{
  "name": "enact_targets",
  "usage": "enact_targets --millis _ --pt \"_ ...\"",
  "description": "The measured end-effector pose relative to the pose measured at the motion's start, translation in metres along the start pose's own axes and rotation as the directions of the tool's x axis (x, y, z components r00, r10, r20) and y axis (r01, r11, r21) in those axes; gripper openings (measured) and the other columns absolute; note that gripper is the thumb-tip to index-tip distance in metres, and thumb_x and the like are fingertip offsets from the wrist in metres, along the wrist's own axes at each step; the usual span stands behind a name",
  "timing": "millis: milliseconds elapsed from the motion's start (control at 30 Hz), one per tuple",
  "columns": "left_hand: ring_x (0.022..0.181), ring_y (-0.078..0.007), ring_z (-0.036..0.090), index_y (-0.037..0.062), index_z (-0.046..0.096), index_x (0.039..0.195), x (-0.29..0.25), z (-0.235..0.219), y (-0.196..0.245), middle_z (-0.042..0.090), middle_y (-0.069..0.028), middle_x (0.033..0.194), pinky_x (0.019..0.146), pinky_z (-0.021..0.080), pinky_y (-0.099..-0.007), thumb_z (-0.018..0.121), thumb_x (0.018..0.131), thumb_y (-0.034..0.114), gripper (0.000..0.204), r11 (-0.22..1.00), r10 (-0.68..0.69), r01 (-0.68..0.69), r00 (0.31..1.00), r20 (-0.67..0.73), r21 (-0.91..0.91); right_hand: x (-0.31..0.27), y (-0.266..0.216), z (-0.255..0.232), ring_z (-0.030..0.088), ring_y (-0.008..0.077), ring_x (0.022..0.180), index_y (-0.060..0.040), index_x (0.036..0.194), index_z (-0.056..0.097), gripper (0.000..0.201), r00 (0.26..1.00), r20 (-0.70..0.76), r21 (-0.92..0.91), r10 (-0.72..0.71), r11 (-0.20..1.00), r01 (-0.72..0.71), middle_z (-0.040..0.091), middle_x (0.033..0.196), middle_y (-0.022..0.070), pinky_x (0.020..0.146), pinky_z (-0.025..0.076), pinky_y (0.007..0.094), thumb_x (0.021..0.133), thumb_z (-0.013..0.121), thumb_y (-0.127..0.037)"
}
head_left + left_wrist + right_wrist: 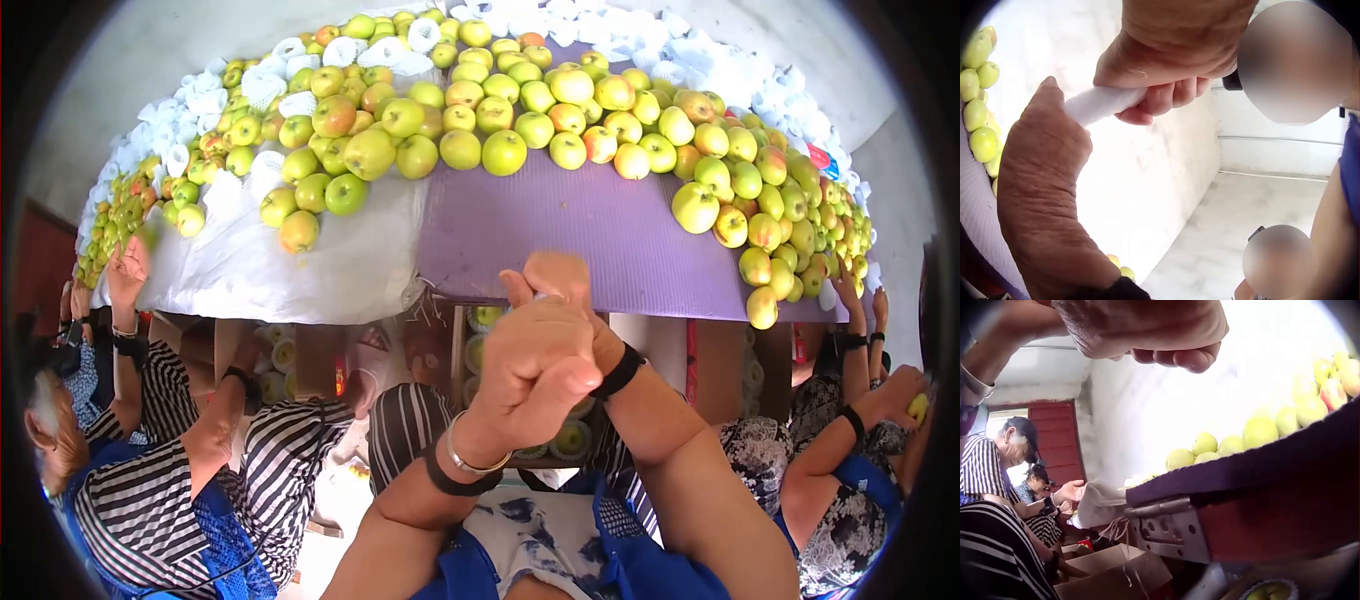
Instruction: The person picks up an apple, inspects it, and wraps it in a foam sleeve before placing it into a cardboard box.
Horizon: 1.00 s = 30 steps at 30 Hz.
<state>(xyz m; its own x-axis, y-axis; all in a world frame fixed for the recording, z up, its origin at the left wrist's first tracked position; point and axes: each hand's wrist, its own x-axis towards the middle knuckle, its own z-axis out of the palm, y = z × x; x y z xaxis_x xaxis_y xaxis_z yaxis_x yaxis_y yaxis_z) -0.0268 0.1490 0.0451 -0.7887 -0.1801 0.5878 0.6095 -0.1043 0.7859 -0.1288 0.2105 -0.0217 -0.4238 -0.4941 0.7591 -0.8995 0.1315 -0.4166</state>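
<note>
My left hand (535,370), with a silver bracelet and a dark band at the wrist, is in front of the purple-covered table edge. Close behind it, partly hidden, is my right hand (560,278), with a black wristband. Between the two hands runs a white foam fruit net (1102,104), bunched into a narrow roll. In the left wrist view, the fingers of the left hand curl round one end, and the right hand (1047,156) grips the other. Only a sliver of the net shows in the head view. Loose yellow-green apples (503,152) lie beyond the hands.
A purple ribbed sheet (560,230) and a white cloth (350,260) cover the table. White foam nets (680,55) are heaped at the back. Netted apples (570,440) sit in a box below the edge. Other people work at both sides. A metal hinge (1169,531) sits beneath the edge.
</note>
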Motion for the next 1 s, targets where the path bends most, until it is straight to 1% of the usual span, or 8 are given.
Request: enact_targets --millis 133,300,533,600,667,767,867,1000 --pt "0.047 -0.0174 0.034 0.0073 0.033 0.05 0.003 -0.004 0.013 0.037 -0.0021 0.05 0.054 0.034 -0.0325 0.046 0.09 0.047 0.057 0.99 -0.044 0.022 0.987 -0.155 -0.141 -0.003 -0.002 0.01 0.036 0.0272 0.041 -0.008 0.052 0.032 0.04 0.997 -0.036 0.061 -0.068 0.996 0.07 0.032 0.049 0.0088 0.038 0.027 0.0351 0.064 0.071 -0.009" --pt "0.044 -0.0175 0.034 0.0095 0.031 0.049 0.005 -0.009 0.016 0.036 -0.0019 0.047 0.055 0.034 -0.0327 0.042 0.091 0.048 0.058 0.99 0.035 -0.043 0.998 -0.06 -0.132 -0.001 -0.005 0.007 0.039 0.0283 0.043 -0.0081 0.054 0.035 0.036 0.996 -0.026 0.081 -0.085 0.993 0.087 0.033 0.05 0.0093 0.039 0.03 0.0358 0.063 0.07 -0.009" --pt "0.052 -0.0168 0.037 0.011 0.036 0.058 0.008 -0.035 -0.004 0.04 -0.0018 0.054 0.062 0.037 -0.0329 0.035 0.095 0.043 0.049 0.9 -0.132 -0.006 0.949 -0.286 -0.435 -0.007 -0.004 0.018 0.048 0.0308 0.05 -0.0089 0.061 0.044 0.022 0.997 0.07 0.174 0.009 0.984 -0.021 0.042 0.055 0.0105 0.044 0.037 0.0368 0.062 0.066 -0.009" --pt "0.064 -0.0187 0.044 0.0094 0.045 0.07 0.014 -0.049 -0.007 0.049 -0.0045 0.068 0.074 0.038 -0.0352 0.036 0.094 0.044 0.044 0.848 -0.048 -0.092 0.968 -0.247 -0.523 -0.012 0.006 0.021 0.052 0.0349 0.056 -0.0051 0.066 0.05 0.014 0.988 0.097 0.151 0.121 0.979 -0.134 0.052 0.06 0.0138 0.048 0.042 0.0365 0.066 0.064 -0.009" --pt "0.081 -0.0227 0.051 0.0055 0.052 0.086 0.02 -0.059 -0.008 0.055 -0.0089 0.087 0.086 0.037 -0.0385 0.037 0.094 0.046 0.044 0.896 0.021 -0.193 0.918 -0.396 -0.4 -0.012 0.007 0.015 0.056 0.0288 0.056 -0.0019 0.071 0.056 0.014 0.871 0.205 0.266 0.446 0.831 -0.488 0.057 0.065 0.0154 0.051 0.044 0.0325 0.072 0.066 -0.012" --pt "0.097 -0.0256 0.053 0.0021 0.053 0.101 0.012 -0.078 -0.017 0.055 -0.012 0.103 0.092 0.036 -0.0392 0.038 0.093 0.047 0.048 0.952 -0.143 0.001 0.886 -0.441 -0.306 -0.004 0.005 0.007 0.059 0.019 0.057 -0.0005 0.078 0.061 0.018 0.735 0.323 0.376 0.596 0.632 -0.678 0.06 0.068 0.0172 0.055 0.046 0.03 0.076 0.067 -0.017" --pt "0.098 -0.0229 0.055 0.0008 0.052 0.105 0.009 -0.079 -0.024 0.056 -0.012 0.105 0.088 0.041 -0.0359 0.043 0.094 0.037 0.039 0.979 -0.197 0.161 0.902 -0.385 -0.122 -0.003 0.01 0.007 0.057 0.0129 0.058 -0.0012 0.082 0.062 0.017 0.766 0.315 0.382 0.561 0.663 -0.643 0.059 0.066 0.017 0.055 0.046 0.031 0.078 0.065 -0.017" --pt "0.09 -0.0167 0.058 0.0001 0.054 0.102 0.006 -0.075 -0.029 0.06 -0.0087 0.098 0.08 0.046 -0.0296 0.05 0.09 0.017 0.021 0.957 -0.288 0.278 0.88 -0.378 -0.082 -0.006 0.014 0.009 0.06 0.0189 0.059 -0.001 0.079 0.062 0.016 0.763 0.335 0.264 0.552 0.723 -0.639 0.059 0.066 0.0176 0.055 0.047 0.0318 0.076 0.066 -0.016"
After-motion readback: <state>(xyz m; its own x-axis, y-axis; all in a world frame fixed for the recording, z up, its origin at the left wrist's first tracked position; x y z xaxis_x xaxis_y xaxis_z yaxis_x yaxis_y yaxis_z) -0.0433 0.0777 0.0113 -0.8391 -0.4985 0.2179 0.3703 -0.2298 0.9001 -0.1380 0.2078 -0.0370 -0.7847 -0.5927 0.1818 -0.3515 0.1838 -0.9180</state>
